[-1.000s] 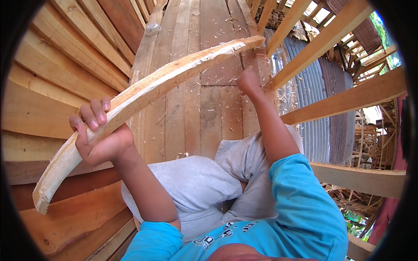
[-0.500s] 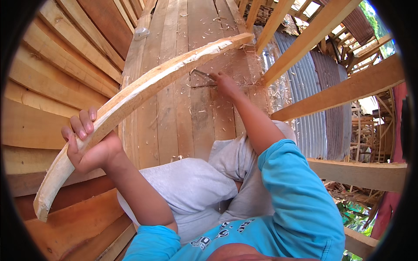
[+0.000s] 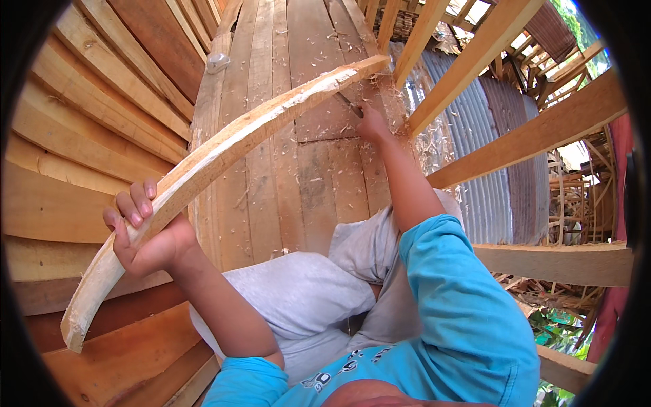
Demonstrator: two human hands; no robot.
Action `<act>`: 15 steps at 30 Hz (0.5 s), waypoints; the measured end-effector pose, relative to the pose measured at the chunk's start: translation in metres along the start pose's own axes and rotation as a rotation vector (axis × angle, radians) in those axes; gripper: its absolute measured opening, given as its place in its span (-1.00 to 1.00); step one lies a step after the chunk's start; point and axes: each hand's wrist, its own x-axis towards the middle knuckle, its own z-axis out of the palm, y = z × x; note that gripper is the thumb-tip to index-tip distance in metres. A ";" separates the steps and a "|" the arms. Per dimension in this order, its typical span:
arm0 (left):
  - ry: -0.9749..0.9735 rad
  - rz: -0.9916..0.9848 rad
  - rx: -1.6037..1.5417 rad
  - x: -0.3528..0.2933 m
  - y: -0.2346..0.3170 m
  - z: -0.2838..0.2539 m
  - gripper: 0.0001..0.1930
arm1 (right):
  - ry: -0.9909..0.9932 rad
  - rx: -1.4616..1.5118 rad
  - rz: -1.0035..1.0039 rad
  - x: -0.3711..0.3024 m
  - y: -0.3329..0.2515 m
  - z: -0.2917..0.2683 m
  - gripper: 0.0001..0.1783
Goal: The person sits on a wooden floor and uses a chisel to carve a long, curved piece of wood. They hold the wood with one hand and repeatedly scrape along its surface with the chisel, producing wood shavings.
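Observation:
A long piece of pale timber (image 3: 234, 139) slants from the lower left to the far middle, with a whitish pared strip along its edge. My left hand (image 3: 154, 237) is wrapped around its near part, fingers over one side and thumb on the other. My right hand (image 3: 373, 124) is closed on the handle of a knife (image 3: 348, 104). The blade points up and left, close to the far part of the timber; whether it touches the wood cannot be made out. Most of the handle is hidden in my fist.
Wood shavings lie across the plank floor (image 3: 268, 203). Stacked boards (image 3: 88, 129) line the left side. Wooden posts and rails (image 3: 542, 136) stand at the right, with corrugated metal sheets (image 3: 468, 136) beyond. A small clear container (image 3: 218, 63) sits at the far left.
My right hand and the knife have moved right and slightly farther away, along the timber toward its far end. The near end of the timber and my left hand have shifted slightly right and nearer.

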 end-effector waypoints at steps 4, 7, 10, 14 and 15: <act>0.023 -0.004 -0.005 0.000 -0.003 0.004 -0.80 | 0.257 0.140 0.397 0.009 0.033 -0.015 -0.51; -0.006 -0.014 -0.028 0.000 -0.003 0.001 -0.79 | 0.375 0.079 0.541 0.009 0.035 -0.022 -0.57; 0.016 0.007 -0.019 -0.001 -0.003 0.003 -0.89 | 0.259 0.020 0.431 0.011 0.021 -0.022 -0.64; 0.001 0.006 -0.029 -0.001 -0.005 0.004 -0.87 | 0.071 0.000 0.278 0.016 0.016 -0.017 -0.65; 0.000 0.005 -0.027 -0.001 -0.005 0.005 -0.87 | 0.065 0.038 0.227 0.016 0.021 -0.017 -0.68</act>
